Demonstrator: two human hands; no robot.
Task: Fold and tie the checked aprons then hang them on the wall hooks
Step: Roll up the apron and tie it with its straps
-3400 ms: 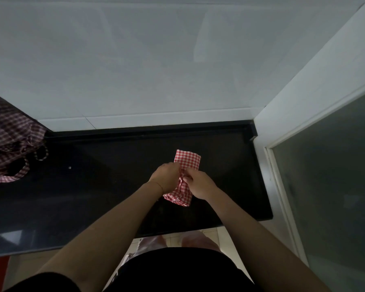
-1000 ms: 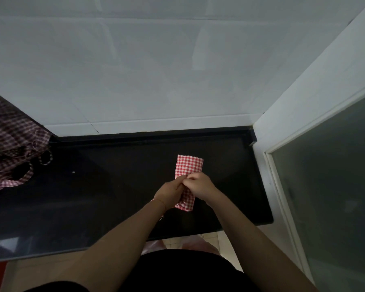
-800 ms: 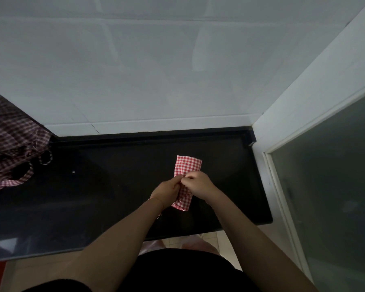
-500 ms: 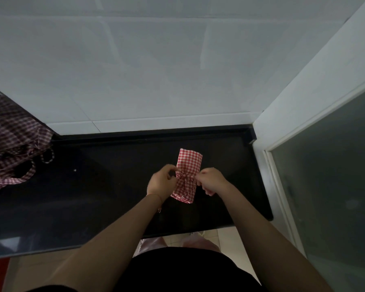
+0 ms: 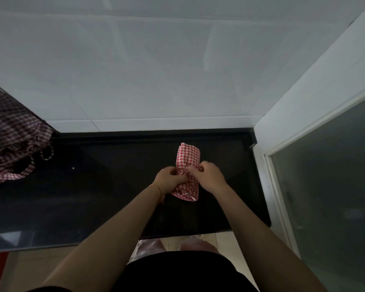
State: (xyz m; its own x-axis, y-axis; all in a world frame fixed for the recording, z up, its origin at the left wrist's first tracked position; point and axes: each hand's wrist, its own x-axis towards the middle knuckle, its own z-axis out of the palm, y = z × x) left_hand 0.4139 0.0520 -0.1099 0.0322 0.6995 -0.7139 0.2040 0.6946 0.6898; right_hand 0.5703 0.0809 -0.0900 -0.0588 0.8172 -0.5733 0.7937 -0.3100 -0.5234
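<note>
**Both hands at the middle of the folded apron**

I see the folded apron [image 5: 188,171], a narrow red-and-white checked bundle, over the right part of the black tabletop [image 5: 103,186]. Its far end points toward the white tiled wall [image 5: 156,70] and its near end toward me. I cannot tell whether the bundle lies on the tabletop or is held just above it.

My left hand [image 5: 170,179] has its fingers curled around the bundle's left side at the waist, gripping it. My right hand [image 5: 208,175] pinches the cloth at the same waist from the right, thumb and forefinger closed on it. The two hands nearly meet at the middle, where the fabric is bunched and narrowed. Any tie string there is too small for me to make out.

A thin band [image 5: 156,188] sits on my left wrist.

At the far left edge, well apart from the bundle, a heap of darker checked aprons [image 5: 11,144] lies loose with looped straps spilling onto the tabletop. To the right stands a white frame with a frosted glass panel [image 5: 329,186].
</note>
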